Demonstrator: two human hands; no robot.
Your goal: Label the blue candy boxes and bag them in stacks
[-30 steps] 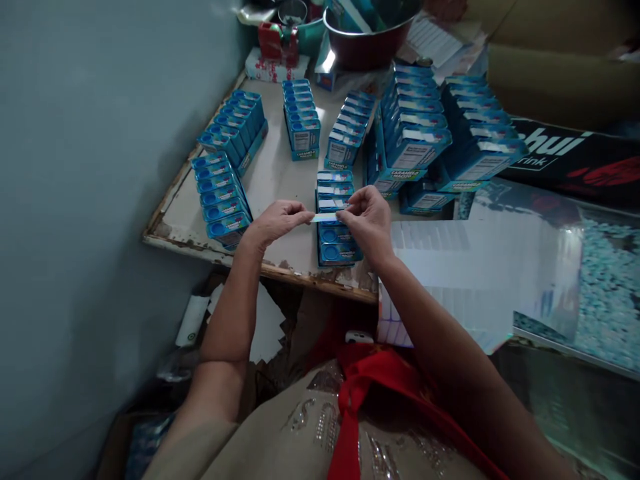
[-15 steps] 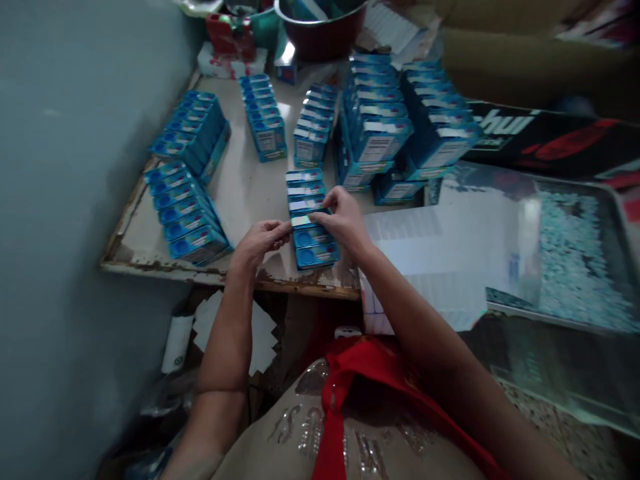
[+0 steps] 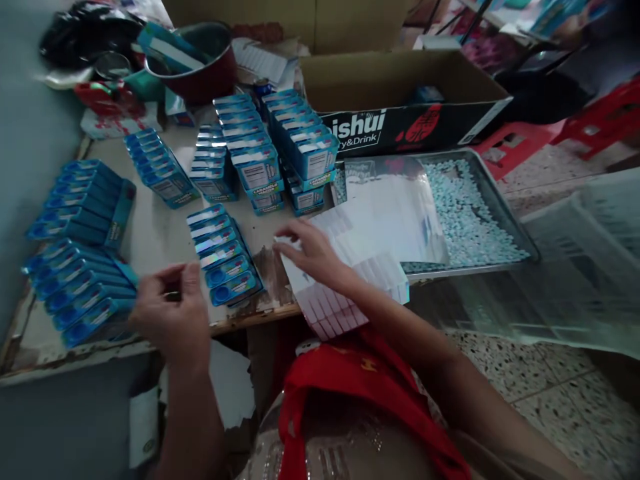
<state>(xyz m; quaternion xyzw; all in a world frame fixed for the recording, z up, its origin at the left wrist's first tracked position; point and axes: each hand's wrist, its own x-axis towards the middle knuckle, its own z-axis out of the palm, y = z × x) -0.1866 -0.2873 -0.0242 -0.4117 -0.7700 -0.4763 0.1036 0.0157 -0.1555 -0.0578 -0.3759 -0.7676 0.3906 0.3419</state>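
Observation:
My left hand (image 3: 173,303) is raised over the table's front edge, slightly blurred. Its fingers curl loosely, thumb apart from them, and I see nothing held. Just right of it a row of small blue boxes (image 3: 225,257) stands packed in an open tray, white flaps facing up on the rear ones. My right hand (image 3: 313,252) hovers at the left edge of a pile of white printed card sheets (image 3: 333,300), fingers apart and free of any object. Whether its fingertips touch the sheets I cannot tell.
More blue box rows stand at left (image 3: 90,287) and, stacked, at the back (image 3: 253,153). A metal tray (image 3: 525,250) of small pale-blue wrapped pieces lies right, partly under a clear plastic sheet (image 3: 395,200). Behind are a black-printed carton (image 3: 400,127) and a red pot (image 3: 200,83).
Both hands have left the middle box row, the left moving leftward, the right moving over to the white sheets. The view has turned right.

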